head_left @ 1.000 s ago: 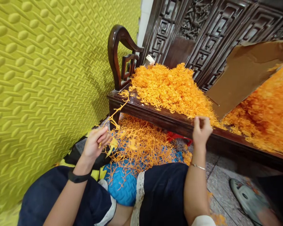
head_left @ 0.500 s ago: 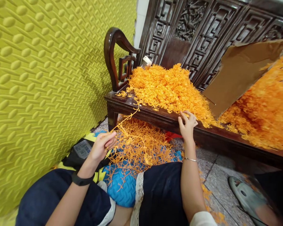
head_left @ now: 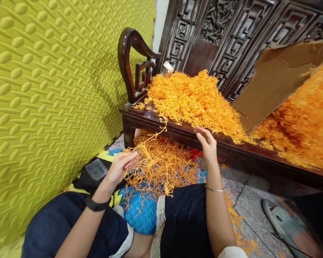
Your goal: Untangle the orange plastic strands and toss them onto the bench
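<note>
My left hand is closed on a thin branched orange plastic stem, pinched between thumb and fingers. One branch with a small flower-like tip reaches up to the bench edge; another hangs down in front of my lap. My right hand holds nothing, its fingers apart, just in front of the edge of the dark wooden bench. Behind it, a heap of small orange plastic pieces lies on the seat. Below my hands is a tangled pile of bare orange stems.
A brown cardboard sheet divides the first heap from a larger orange heap on the right. A yellow textured foam wall stands at left. At lower right, another person's foot wears a grey-green clog. Orange bits lie on the floor.
My right hand has moved left and drawn back from the heap's edge. My left hand, still holding the stem, has shifted slightly right, and the stem's tips moved right with it.
</note>
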`<action>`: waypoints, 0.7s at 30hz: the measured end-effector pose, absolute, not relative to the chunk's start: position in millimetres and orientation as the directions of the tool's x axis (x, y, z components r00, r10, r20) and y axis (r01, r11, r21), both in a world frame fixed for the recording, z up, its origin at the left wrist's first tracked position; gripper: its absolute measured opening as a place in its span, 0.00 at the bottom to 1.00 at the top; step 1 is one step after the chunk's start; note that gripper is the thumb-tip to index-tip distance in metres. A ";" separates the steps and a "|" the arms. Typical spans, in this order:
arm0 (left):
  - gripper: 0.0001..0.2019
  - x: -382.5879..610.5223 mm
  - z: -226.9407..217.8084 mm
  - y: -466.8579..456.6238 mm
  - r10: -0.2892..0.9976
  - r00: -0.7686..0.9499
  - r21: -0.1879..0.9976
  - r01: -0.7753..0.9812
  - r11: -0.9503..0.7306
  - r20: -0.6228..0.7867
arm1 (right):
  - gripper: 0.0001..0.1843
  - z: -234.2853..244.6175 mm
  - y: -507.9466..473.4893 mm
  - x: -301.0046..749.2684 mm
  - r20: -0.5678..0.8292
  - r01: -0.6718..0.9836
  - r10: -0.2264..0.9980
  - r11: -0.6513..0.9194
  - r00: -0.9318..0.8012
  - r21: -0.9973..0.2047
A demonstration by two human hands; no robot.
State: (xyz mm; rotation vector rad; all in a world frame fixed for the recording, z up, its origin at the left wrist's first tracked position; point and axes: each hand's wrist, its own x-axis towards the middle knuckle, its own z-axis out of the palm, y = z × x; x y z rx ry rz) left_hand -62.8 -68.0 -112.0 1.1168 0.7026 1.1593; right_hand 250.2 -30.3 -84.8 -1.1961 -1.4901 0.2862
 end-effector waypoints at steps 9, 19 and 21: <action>0.27 -62.3 -111.4 -65.6 0.996 -0.001 0.900 -0.428 -0.085 0.094 | 0.12 -60.0 -75.9 190.8 0.397 0.025 0.851 0.431 -0.343 -0.902; 0.26 -65.2 -114.5 -65.6 0.981 -0.057 0.915 -0.353 -0.195 0.187 | 0.23 -68.8 -71.0 175.2 0.039 0.414 0.866 0.278 -0.499 -0.867; 0.26 -65.6 -115.0 -64.6 0.978 -0.071 0.915 -0.346 -0.208 0.196 | 0.23 -73.0 -68.8 175.2 0.036 0.422 0.856 0.291 -0.517 -0.858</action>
